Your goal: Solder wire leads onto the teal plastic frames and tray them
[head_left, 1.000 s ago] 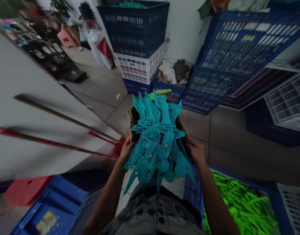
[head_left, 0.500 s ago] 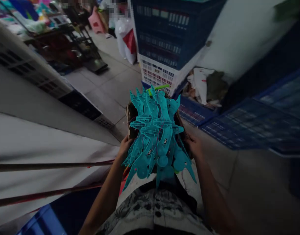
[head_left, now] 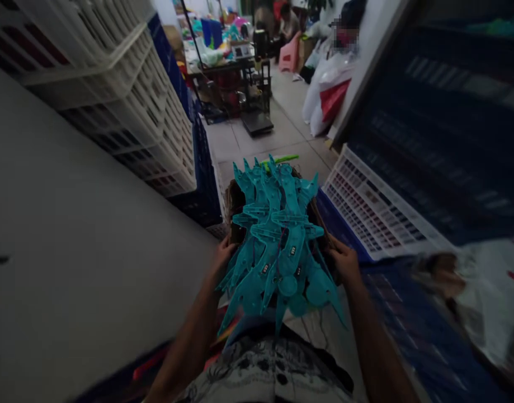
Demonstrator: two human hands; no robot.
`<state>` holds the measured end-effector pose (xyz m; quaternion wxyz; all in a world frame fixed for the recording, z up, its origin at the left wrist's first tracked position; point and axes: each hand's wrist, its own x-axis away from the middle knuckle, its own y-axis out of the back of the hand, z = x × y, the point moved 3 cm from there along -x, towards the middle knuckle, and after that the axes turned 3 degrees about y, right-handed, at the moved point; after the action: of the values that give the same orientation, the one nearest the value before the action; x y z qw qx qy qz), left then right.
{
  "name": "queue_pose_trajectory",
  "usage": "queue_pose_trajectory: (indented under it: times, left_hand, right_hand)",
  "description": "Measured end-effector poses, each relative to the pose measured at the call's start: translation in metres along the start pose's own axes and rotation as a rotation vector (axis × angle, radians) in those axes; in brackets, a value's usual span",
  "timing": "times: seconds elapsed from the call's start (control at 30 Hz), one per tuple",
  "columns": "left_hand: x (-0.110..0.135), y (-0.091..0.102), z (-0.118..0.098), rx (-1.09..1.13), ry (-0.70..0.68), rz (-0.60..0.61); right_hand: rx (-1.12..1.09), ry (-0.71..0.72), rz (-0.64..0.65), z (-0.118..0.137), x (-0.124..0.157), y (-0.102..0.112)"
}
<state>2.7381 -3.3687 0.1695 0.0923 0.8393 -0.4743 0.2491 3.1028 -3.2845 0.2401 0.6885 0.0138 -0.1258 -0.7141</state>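
In front of my body is an open brown box [head_left: 230, 208], likely cardboard, piled with teal plastic parts [head_left: 263, 232]. The parts have pointed, spiky ends, and thin wires and small dark components show on some. A bright green strip [head_left: 288, 159] pokes out at the far end. My left hand [head_left: 224, 255] grips the box's left side, and my right hand [head_left: 343, 259] grips its right side. Both hands have their fingers partly hidden against the box. Several teal points overhang the near edge toward my patterned clothing.
White crates [head_left: 156, 112] stack on the left beside a pale wall. Dark blue crates [head_left: 449, 117] and a white crate [head_left: 376, 207] line the right. Ahead are a dark low platform [head_left: 257, 124], white bags [head_left: 324, 92], a pink stool [head_left: 289, 56], and a seated person [head_left: 288, 23].
The box stays held in both hands. My view has moved forward and turned left, so the white crates loom closer on the left and the blue crates have shifted right.
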Motion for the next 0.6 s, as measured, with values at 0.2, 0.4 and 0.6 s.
queue_pose_trajectory:
  times: [0.2,0.4,0.6]
  left_hand:
    - [-0.123,-0.052,-0.069,0.021,-0.052,0.005]
    - [-0.163,-0.097,-0.098,0.035,-0.063,-0.013]
    - [-0.214,-0.099,-0.131,0.06,-0.096,-0.149]
  right_hand:
    - [-0.029,-0.074,0.0,0.022,-0.143,-0.035]
    - [-0.084,-0.067,0.04,0.02,-0.219,-0.028]
    - [-0.106,-0.154,0.203,0.042,-0.31,-0.076]
